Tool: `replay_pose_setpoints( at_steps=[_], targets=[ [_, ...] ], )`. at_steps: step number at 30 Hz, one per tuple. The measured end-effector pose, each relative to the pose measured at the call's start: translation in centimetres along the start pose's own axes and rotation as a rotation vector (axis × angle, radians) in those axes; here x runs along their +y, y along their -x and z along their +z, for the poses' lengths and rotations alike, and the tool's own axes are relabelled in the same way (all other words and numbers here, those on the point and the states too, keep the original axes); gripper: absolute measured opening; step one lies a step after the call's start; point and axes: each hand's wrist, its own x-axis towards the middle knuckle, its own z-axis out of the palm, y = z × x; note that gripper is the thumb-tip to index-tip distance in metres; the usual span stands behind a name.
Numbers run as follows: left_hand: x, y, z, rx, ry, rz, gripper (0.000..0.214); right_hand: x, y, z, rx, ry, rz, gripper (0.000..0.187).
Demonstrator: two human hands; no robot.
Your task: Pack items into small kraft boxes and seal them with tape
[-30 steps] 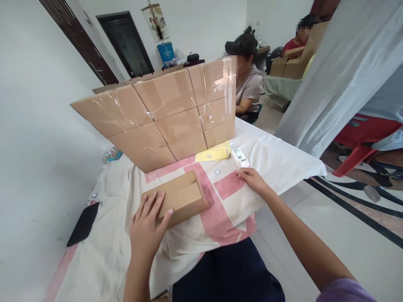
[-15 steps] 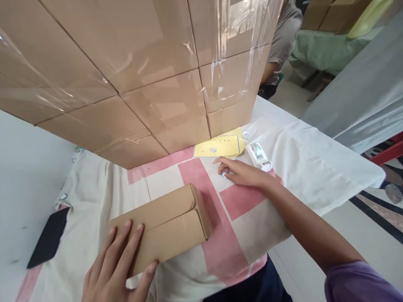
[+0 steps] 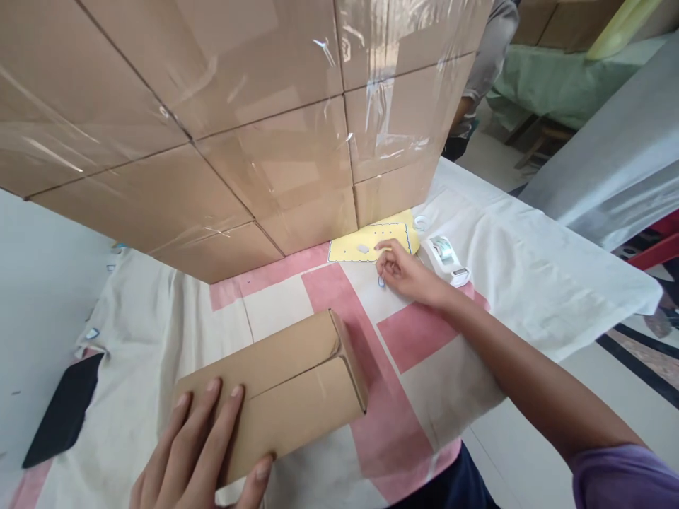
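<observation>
My left hand [image 3: 199, 452] rests on the left end of a closed brown cardboard box [image 3: 297, 375], its fingers spread over the top and the thumb at the near side. The box lies flat, with a seam along its upper face and an end flap facing right. Over the near edge of a yellow sheet [image 3: 344, 251] is my right hand [image 3: 400, 272], fingers curled in and the index bent forward. Below its fingertips shows a small white piece with a blue edge [image 3: 380, 281]; whether the fingers hold it is unclear. A white tape dispenser [image 3: 445, 261] stands just right of this hand.
A tall stack of film-wrapped cartons [image 3: 276, 155] fills the table's back. A tape roll [image 3: 421, 223] lies behind the dispenser. At far left is a dark flat object [image 3: 64, 410]. The cloth-covered table [image 3: 573, 276] ends at right; another person [image 3: 485, 53] is beyond the stack.
My right hand has moved slightly forward to the yellow sheet, its fingers more curled. The small white piece has shifted with it. My left hand stays on the box.
</observation>
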Motion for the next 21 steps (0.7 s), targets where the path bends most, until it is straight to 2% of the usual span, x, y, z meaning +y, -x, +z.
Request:
replay_pose_setpoints(
  at_steps=[3,5,7,10,12,14,17,19,21],
  targets=[
    [0.3,0.0,-0.3,-0.011,0.000,-0.020,0.067,0.6,-3.7,-0.8,0.186,0.054,0.136,0.055],
    [0.7,-0.1,-0.4,0.004,-0.001,-0.043,0.065,1.1,-6.3,-0.9,0.221,0.241,0.270,0.057],
    [0.9,0.0,-0.4,0.014,-0.006,-0.047,0.064,1.3,-8.2,-0.6,0.211,0.442,0.346,0.055],
    [1.0,0.1,-0.3,0.022,-0.014,-0.030,0.063,0.6,-8.8,-0.3,0.223,0.597,0.307,0.053],
    [0.9,0.2,-0.2,0.025,-0.020,-0.025,0.063,-0.7,-8.0,-0.4,0.295,0.645,0.234,0.051],
    [0.9,0.3,-0.2,0.029,-0.025,-0.032,0.062,-2.3,-6.4,-0.5,0.375,0.590,0.149,0.038],
    [0.9,0.2,-0.3,0.027,-0.032,-0.040,0.061,-4.7,-3.7,-0.1,0.376,0.248,0.056,0.010],
    [0.9,0.1,-0.4,0.016,-0.034,-0.037,0.061,-5.5,-2.3,0.8,0.297,0.007,0.031,0.018],
    [1.1,0.0,-0.5,0.003,-0.035,-0.034,0.060,-5.3,-1.7,2.0,0.248,-0.158,0.030,0.017]
  ],
)
